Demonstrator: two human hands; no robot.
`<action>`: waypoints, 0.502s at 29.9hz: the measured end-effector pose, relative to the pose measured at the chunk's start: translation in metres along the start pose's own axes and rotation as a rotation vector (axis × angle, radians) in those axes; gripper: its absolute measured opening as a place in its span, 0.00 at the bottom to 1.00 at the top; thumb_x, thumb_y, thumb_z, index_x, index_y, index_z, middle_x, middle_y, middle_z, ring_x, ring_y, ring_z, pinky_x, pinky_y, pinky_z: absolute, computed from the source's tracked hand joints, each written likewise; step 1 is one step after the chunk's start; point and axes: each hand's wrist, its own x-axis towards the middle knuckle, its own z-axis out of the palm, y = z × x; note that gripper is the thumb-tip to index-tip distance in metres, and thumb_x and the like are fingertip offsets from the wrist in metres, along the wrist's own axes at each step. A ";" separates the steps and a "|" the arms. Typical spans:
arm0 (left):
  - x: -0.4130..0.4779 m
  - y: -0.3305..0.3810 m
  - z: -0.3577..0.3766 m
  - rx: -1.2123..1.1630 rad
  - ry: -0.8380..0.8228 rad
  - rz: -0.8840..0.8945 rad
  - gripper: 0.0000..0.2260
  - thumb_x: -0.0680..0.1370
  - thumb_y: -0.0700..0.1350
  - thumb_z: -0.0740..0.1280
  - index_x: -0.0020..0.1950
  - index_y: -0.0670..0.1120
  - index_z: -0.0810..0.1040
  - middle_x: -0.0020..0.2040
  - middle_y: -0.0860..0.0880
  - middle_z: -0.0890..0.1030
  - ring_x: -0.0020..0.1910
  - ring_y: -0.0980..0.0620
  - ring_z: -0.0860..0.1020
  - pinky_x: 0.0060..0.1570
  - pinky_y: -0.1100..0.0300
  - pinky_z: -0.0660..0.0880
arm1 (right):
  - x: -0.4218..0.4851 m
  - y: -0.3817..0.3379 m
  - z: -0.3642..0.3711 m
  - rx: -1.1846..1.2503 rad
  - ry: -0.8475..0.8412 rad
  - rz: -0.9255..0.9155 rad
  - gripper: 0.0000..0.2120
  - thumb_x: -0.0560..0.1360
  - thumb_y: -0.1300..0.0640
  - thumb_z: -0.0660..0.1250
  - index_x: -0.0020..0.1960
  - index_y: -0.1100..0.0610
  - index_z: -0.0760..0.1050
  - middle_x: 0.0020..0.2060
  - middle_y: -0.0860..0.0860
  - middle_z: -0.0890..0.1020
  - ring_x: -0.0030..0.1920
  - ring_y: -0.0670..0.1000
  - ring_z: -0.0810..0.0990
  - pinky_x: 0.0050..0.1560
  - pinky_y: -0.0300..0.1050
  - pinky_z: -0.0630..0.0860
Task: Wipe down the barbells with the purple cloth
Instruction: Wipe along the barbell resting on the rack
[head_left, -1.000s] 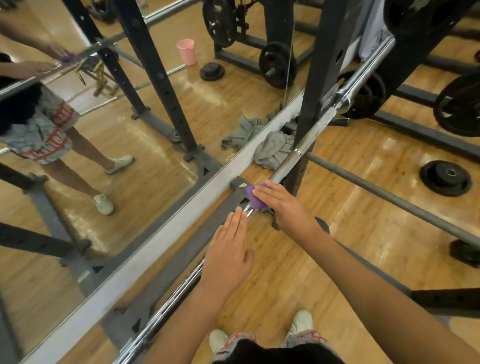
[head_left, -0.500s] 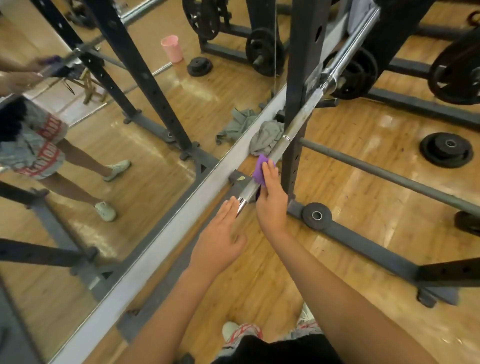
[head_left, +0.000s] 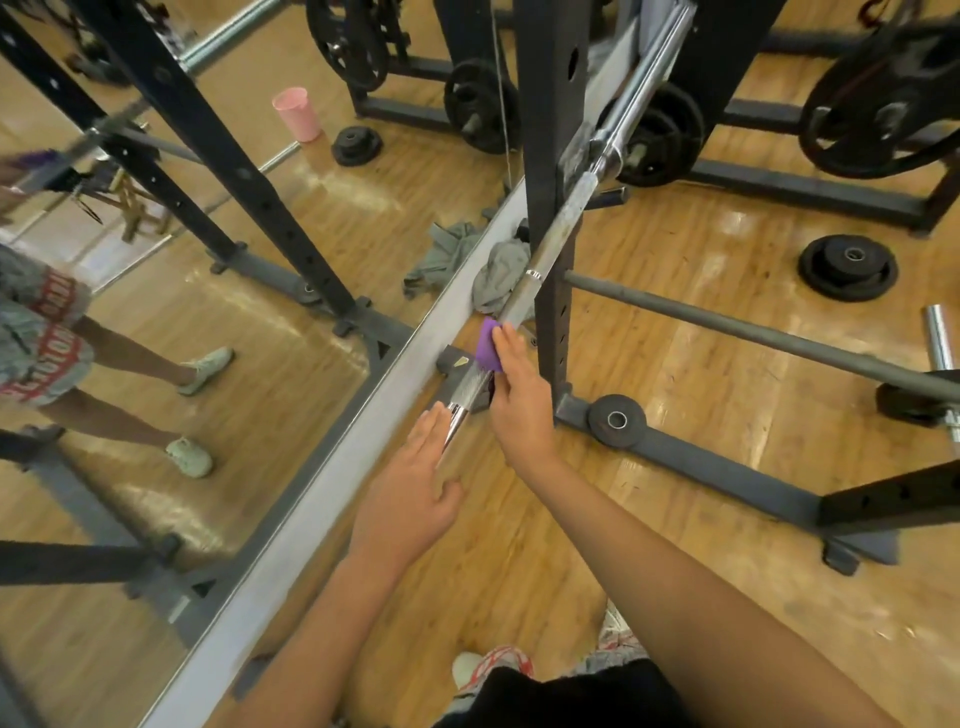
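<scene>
Head view: chrome barbell (head_left: 550, 244) runs diagonally past black rack upright (head_left: 550, 156), beside mirror. Purple cloth (head_left: 487, 345) wrapped on knurled shaft. Right hand (head_left: 519, 400) presses cloth to bar, fingers straight along it; thumb hidden, perhaps under bar. Left hand (head_left: 415, 483) flat, fingers extended together, tips touching bar just below cloth. Grey rag (head_left: 501, 275) on floor behind.
</scene>
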 end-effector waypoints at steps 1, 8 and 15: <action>0.000 0.001 0.000 0.006 -0.001 -0.002 0.35 0.73 0.47 0.60 0.82 0.54 0.57 0.79 0.63 0.54 0.77 0.71 0.49 0.67 0.79 0.50 | 0.006 -0.001 -0.002 0.004 0.028 0.028 0.29 0.80 0.73 0.57 0.79 0.56 0.63 0.78 0.49 0.63 0.77 0.43 0.56 0.78 0.40 0.55; -0.001 -0.001 0.003 0.041 -0.004 -0.017 0.35 0.75 0.47 0.62 0.82 0.55 0.55 0.79 0.66 0.51 0.76 0.72 0.46 0.69 0.64 0.61 | -0.015 -0.010 0.012 0.056 0.066 0.048 0.28 0.82 0.70 0.58 0.79 0.54 0.63 0.79 0.48 0.61 0.77 0.43 0.60 0.72 0.28 0.56; 0.000 -0.001 0.001 0.045 0.000 -0.012 0.36 0.75 0.45 0.63 0.82 0.52 0.57 0.79 0.63 0.52 0.76 0.71 0.48 0.70 0.63 0.63 | -0.042 -0.006 0.018 0.065 -0.045 0.008 0.30 0.82 0.70 0.58 0.80 0.53 0.60 0.78 0.42 0.59 0.80 0.45 0.54 0.75 0.29 0.53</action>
